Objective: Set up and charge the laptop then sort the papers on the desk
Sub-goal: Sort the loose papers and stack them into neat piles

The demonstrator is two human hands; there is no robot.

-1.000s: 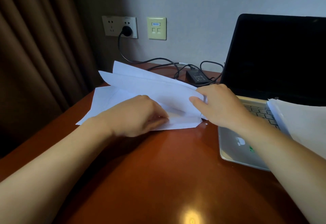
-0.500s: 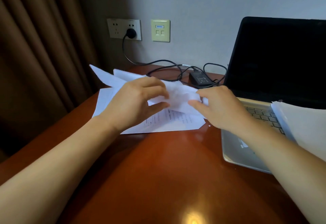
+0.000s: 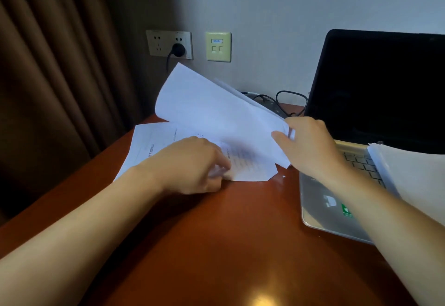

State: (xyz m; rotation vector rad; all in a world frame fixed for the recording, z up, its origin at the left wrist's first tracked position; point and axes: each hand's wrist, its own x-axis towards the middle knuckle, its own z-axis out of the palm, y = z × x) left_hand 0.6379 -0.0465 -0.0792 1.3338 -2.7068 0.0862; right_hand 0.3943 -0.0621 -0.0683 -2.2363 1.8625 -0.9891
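At 6 o'clock: worktop (image 3: 240, 245), glossy red-brown wood, glare-spotted. At 9 o'clock: left hand (image 3: 192, 163), fingers curled, near edge of printed sheet (image 3: 154, 142) pinched down, judged to stop it sliding. At 12 o'clock: right hand (image 3: 308, 146), thumb and fingers closed on thin white raised sheets (image 3: 212, 113), tilted up for separation. At 3 o'clock: laptop (image 3: 320, 211), silver, open, screen dark; paper stack (image 3: 414, 175) laid on keyboard. Farthest, 11 o'clock: black plug (image 3: 178, 49) seated in wall socket (image 3: 159, 43).

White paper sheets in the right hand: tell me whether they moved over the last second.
Yes. The white paper sheets swung upward; their far corner now nears the beige wall socket.
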